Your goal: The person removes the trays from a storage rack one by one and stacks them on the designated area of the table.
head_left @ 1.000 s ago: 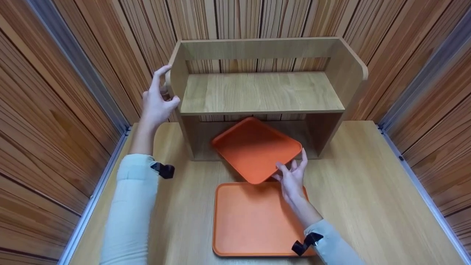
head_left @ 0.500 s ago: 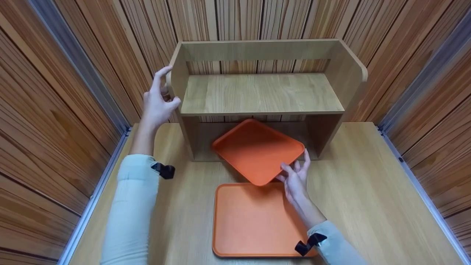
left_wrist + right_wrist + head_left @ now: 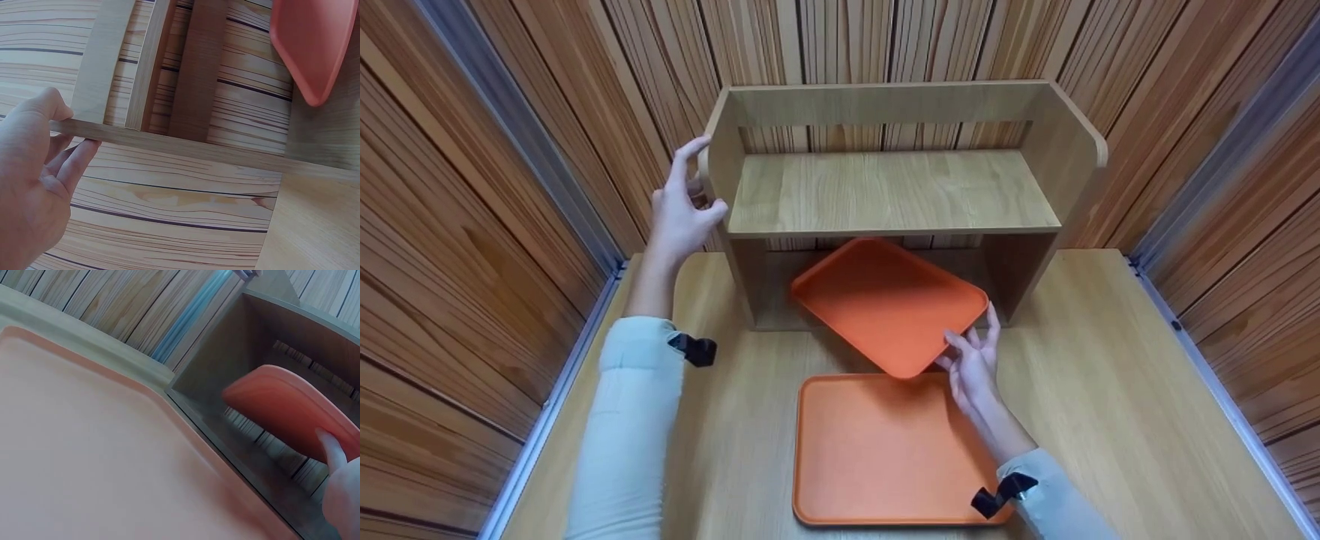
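My left hand (image 3: pixel 682 210) grips the front edge of the left side panel of a two-level wooden shelf (image 3: pixel 896 191). In the left wrist view the thumb lies on one face of that panel (image 3: pixel 185 147) and the fingers on the other. My right hand (image 3: pixel 976 371) pinches an orange tray (image 3: pixel 889 304) near its right corner. This tray is tilted and turned cornerwise, its far part inside the shelf's lower compartment. The right wrist view shows a finger (image 3: pixel 333 450) on the tray's surface. A second orange tray (image 3: pixel 885 450) lies flat on the table below.
The shelf stands on the wooden table (image 3: pixel 1125 390) against the back wall (image 3: pixel 847 37). Slatted walls with metal rails (image 3: pixel 1222 375) close in the left and right sides. The shelf's right side panel (image 3: pixel 1020 270) stands close to the held tray.
My right hand has moved slightly right, and the held tray's near end has swung right with it. The left hand keeps its grip on the shelf. The flat tray has not moved.
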Motion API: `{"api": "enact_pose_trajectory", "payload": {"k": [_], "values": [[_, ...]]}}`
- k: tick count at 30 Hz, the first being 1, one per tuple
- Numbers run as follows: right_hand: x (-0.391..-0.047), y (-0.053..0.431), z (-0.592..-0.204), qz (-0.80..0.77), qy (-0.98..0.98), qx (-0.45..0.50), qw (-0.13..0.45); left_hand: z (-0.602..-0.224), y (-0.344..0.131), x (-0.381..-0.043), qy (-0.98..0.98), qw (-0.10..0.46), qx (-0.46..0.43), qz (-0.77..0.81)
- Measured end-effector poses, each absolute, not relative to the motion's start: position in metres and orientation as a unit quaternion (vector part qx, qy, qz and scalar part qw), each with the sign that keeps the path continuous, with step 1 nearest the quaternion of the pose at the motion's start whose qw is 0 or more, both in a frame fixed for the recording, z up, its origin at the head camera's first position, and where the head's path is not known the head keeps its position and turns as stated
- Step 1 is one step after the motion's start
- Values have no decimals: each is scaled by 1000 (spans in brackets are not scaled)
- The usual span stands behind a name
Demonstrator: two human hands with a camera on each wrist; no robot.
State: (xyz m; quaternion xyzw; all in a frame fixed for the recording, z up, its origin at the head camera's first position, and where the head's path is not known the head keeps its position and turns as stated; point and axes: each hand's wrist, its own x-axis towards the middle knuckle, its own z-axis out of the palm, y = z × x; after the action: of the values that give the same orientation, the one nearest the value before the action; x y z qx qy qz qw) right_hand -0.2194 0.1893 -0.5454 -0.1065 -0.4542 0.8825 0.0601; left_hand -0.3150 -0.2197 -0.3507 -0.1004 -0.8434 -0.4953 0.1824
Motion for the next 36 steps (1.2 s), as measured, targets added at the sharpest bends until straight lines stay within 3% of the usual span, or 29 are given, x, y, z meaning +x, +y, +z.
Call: {"api": "enact_pose_trajectory", "payload": {"k": [36], "values": [[-203, 237, -541, 883, -464, -78, -7, -352, -221, -315, -839, 183, -111, -500]]}}
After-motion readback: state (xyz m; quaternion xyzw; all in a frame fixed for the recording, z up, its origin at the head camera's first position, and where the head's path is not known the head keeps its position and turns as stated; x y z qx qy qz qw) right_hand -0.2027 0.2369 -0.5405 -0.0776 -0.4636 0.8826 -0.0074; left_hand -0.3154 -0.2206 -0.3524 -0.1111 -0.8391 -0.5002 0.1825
